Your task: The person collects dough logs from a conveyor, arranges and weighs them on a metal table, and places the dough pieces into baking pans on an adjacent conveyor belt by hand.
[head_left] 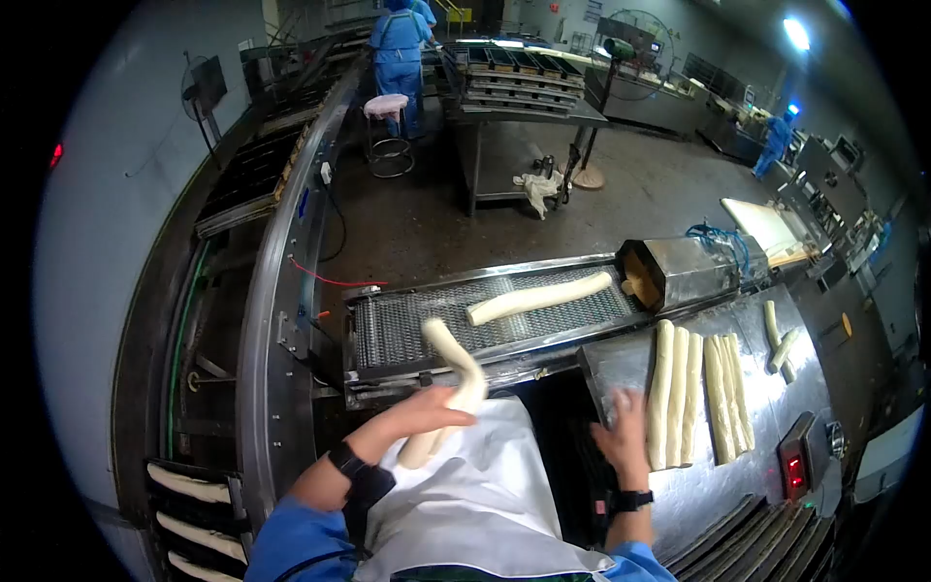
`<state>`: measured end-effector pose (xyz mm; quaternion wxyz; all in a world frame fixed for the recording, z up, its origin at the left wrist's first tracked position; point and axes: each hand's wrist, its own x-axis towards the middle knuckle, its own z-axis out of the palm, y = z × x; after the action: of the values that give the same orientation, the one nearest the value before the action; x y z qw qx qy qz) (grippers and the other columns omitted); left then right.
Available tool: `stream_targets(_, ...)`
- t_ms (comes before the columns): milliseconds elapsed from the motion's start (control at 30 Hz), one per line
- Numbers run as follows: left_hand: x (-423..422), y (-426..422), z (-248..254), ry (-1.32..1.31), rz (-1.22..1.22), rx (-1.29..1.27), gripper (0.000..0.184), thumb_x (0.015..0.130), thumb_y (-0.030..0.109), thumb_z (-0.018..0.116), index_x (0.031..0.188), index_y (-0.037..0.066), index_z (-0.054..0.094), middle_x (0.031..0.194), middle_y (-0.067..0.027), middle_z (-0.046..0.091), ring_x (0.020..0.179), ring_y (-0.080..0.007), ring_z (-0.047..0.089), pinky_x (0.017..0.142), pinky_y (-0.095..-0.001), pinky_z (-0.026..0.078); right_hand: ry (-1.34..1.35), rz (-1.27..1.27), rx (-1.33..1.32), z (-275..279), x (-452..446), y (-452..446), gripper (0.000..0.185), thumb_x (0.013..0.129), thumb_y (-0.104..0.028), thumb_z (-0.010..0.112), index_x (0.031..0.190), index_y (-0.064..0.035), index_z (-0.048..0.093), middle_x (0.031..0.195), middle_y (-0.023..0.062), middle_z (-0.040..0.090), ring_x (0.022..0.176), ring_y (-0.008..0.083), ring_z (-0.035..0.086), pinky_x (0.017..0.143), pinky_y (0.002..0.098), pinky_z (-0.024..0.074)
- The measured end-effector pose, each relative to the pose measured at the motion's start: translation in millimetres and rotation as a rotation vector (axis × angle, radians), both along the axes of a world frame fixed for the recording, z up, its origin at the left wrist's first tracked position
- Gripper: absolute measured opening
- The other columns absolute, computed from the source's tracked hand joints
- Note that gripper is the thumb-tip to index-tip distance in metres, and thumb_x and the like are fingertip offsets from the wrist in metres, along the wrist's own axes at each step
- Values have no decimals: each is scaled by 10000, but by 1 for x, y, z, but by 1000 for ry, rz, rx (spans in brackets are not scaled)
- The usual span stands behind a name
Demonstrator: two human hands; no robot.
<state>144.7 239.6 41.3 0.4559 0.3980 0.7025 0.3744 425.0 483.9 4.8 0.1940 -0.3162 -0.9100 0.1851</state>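
A long pale dough roll (467, 380) hangs bent in front of the white apron, and my left hand (433, 411) is closed round its lower part. My right hand (624, 434) is apart from it, fingers spread and nothing in them, just left of the metal table (621, 361). Several dough rolls (676, 393) lie side by side on that table, with thinner strips (729, 396) to their right and short pieces (781, 344) beyond. Another roll (539, 297) rests on the mesh conveyor belt (407, 328) ahead of me.
Black trays with dough (199, 533) sit at the lower left beside a long metal rail (276, 291). A metal machine housing (693, 272) covers the belt's right end. A scale with red digits (797, 470) stands at the right. Two people (398, 58) stand farther back, another person (774, 141) at the far right.
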Motion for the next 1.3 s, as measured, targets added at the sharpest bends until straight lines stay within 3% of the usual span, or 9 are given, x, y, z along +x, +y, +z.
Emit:
stream_targets(167, 26, 84, 70, -481, -314, 144, 481, 871, 365, 647, 1130, -37, 593, 982, -91, 643, 880, -115, 605, 735, -237, 491, 319, 346, -439, 30, -73, -41, 726, 653, -55, 787, 1296, -16, 452, 1245, 192, 506, 1170, 305, 495, 1001, 365, 385)
stream_targets(333, 35, 136, 79, -1036, -203, 359, 688, 971, 559, 307, 1330, -18, 418, 1098, -157, 629, 984, -193, 636, 847, -304, 530, 529, -147, -706, 23, -37, -4, 332, 773, -123, 696, 1058, 8, 590, 918, 62, 643, 822, 128, 607, 703, 267, 489)
stream_targets(433, 24, 155, 47, -716, -40, 408, 666, 956, 476, 469, 1416, 16, 327, 1302, -187, 522, 1210, -229, 509, 1013, -336, 429, 410, -374, -608, 4, 17, 30, 326, 741, -130, 706, 1008, 30, 610, 849, 98, 657, 754, 144, 618, 644, 290, 486)
stream_targets(533, -19, 146, 2, 469, -32, 350, 709, 857, 319, 643, 1409, -3, 338, 1385, -210, 442, 1270, -300, 451, 1054, -391, 377, 210, -506, -271, -7, 65, 23, 457, 709, -224, 735, 1016, 76, 575, 824, 220, 644, 754, 283, 639, 664, 366, 498)
stream_targets(667, -68, 107, -59, 1158, 199, 23, 640, 743, 205, 720, 1283, 0, 445, 1215, -203, 529, 1137, -339, 510, 998, -452, 381, 134, -448, -25, -16, 83, -13, 535, 724, -183, 718, 1172, 22, 507, 1037, 240, 598, 961, 349, 597, 837, 401, 472)
stream_targets(833, -86, 84, -59, 1024, 246, -155, 531, 769, 191, 675, 1228, -7, 496, 1098, -187, 604, 1033, -347, 577, 932, -421, 434, 6, -569, -7, -15, 99, -29, 602, 721, -223, 742, 1229, -21, 488, 1230, 240, 497, 1134, 421, 485, 938, 451, 425)
stream_targets(900, -89, 81, -62, 1001, 191, -188, 505, 776, 199, 665, 1214, -2, 518, 1082, -193, 612, 1015, -349, 589, 915, -421, 449, -159, -596, 393, -3, 101, -27, 720, 734, -381, 722, 1318, -56, 456, 1351, 269, 403, 1272, 450, 347, 1065, 533, 280)
stream_targets(1000, -88, 74, -68, 929, 261, -73, 461, 784, 207, 649, 1201, 33, 557, 1087, -181, 622, 1003, -354, 598, 887, -436, 470, -256, -669, 170, -18, 113, 2, 863, 731, -570, 650, 1421, -124, 385, 1482, 268, 247, 1379, 451, 173, 1136, 558, 76)
stream_targets(1300, -65, 36, -50, 1027, 181, -4, 491, 805, 289, 657, 1230, 71, 541, 1113, -156, 593, 1023, -351, 576, 896, -436, 458, -472, -516, 123, 3, 90, 30, 799, 678, -517, 670, 1410, -350, 396, 1510, 217, 224, 1296, 533, 271, 1072, 603, 206)
